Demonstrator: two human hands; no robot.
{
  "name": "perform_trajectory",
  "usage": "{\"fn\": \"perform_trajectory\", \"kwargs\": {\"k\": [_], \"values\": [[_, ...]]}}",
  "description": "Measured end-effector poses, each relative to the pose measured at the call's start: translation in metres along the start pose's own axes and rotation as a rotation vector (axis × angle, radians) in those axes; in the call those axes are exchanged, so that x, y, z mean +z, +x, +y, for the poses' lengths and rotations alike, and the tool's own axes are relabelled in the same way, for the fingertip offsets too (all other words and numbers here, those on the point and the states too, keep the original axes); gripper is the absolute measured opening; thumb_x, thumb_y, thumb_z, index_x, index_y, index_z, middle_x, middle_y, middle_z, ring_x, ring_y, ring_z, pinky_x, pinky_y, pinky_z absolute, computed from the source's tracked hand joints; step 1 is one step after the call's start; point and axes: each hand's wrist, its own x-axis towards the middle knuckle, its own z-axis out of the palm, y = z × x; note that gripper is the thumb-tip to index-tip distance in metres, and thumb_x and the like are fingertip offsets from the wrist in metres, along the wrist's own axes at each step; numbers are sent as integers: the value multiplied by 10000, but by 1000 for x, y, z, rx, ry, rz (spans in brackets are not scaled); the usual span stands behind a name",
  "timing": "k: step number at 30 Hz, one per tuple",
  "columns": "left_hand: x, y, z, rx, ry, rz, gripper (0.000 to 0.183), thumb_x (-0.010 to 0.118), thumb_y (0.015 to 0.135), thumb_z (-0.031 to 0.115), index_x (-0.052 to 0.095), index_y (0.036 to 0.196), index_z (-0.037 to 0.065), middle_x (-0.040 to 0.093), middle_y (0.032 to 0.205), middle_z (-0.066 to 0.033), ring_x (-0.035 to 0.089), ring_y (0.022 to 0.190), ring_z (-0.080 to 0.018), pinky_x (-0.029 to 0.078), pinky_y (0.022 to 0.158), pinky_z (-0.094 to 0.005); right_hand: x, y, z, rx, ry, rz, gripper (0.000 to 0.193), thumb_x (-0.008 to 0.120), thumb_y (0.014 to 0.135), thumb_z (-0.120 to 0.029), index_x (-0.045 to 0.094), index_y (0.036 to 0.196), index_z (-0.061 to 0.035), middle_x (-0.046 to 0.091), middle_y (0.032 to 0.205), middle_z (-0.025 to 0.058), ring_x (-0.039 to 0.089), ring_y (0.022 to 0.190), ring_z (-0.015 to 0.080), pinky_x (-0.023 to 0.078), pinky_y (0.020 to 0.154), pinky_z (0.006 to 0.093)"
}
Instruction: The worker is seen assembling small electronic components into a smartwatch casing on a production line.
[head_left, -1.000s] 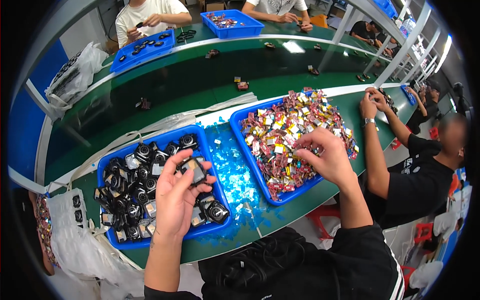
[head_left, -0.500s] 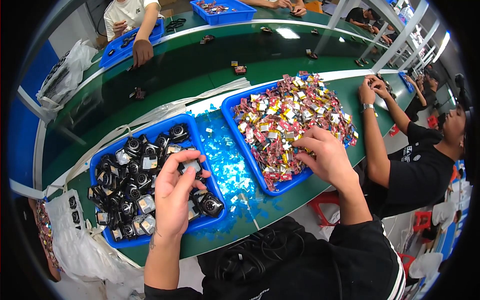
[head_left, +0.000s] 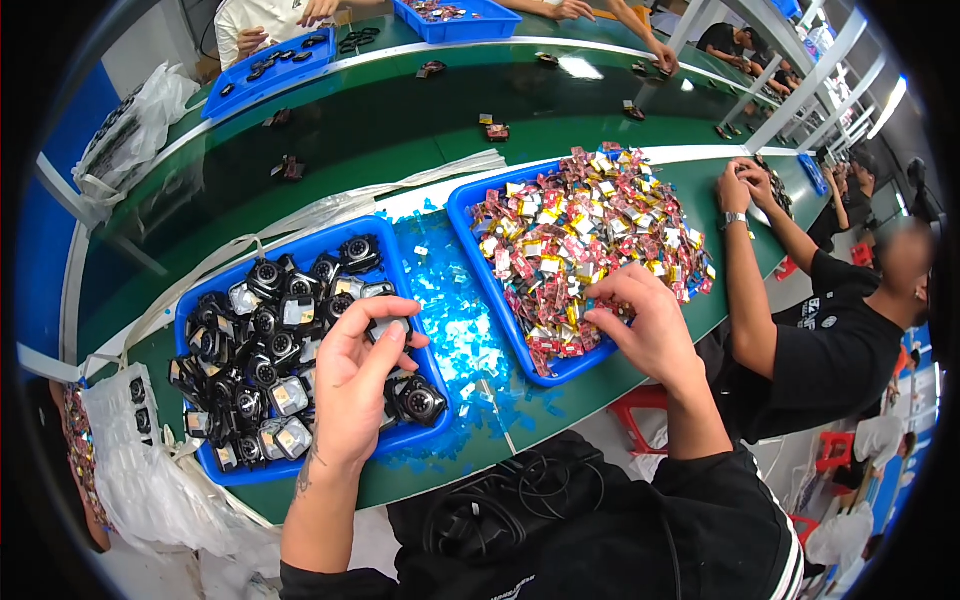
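My left hand (head_left: 355, 375) is closed around a watch case (head_left: 383, 328), mostly hidden behind the curled fingers. It hovers over the right side of a blue tray (head_left: 190, 310) heaped with black watch cases (head_left: 265, 322), some showing a round back, others a pale inner face. My right hand (head_left: 650, 325) is over the front of a second blue tray (head_left: 470, 240), its thumb and forefinger curled toward each other. Whatever lies between those fingertips is too small to name. That tray is piled with small red circuit boards (head_left: 560, 225) bearing silver and yellow pieces.
Blue film scraps (head_left: 450, 310) litter the green table between the trays. Behind runs a dark green belt (head_left: 380, 120) carrying scattered parts (head_left: 495, 130). A co-worker's arms (head_left: 750, 290) are close on the right. Plastic bags (head_left: 150, 490) lie at the left edge.
Both my hands stay nearly in place, the right fingers shifting slightly. Across the belt, one co-worker's hand has drawn back, and another's reaches onto the belt farther right. The view has shifted a little.
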Motion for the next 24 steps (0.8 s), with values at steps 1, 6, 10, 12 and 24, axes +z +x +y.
{"fn": "perform_trajectory", "kwargs": {"k": [1,6,10,12,24], "values": [[1,0,-1,-1,11,-14,182,529,959,97,587,1109,9,633,1110,-91,630,895,-135,476,719,-239,1,-1,0,1,0,-4,221,740,765,-60,674,975,-46,598,892,111,598,857,300,486,741,389],[0,-2,0,3,29,-24,181,535,957,102,603,1092,3,633,1117,-90,630,893,-138,477,719,-239,3,-2,2,-31,-87,38,229,756,727,-24,650,930,-34,592,878,109,595,847,285,482,727,365],[2,-1,0,18,26,-28,175,560,951,95,617,1090,6,626,1089,-69,616,901,-117,474,742,-228,-3,-3,-1,141,176,49,168,706,749,53,623,880,-11,623,861,74,606,762,163,479,673,294],[3,0,-1,33,-24,-68,168,590,938,53,621,1096,2,597,1064,-52,588,913,-92,478,805,-232,-4,-3,-4,106,314,81,156,699,755,56,622,873,-11,631,866,67,605,757,142,474,660,286],[3,-1,-6,50,90,-62,153,587,935,61,636,1067,2,587,1114,-79,588,898,-101,478,781,-235,-19,16,19,267,455,199,77,661,846,9,633,915,-10,646,854,26,584,781,63,485,696,222]]}}
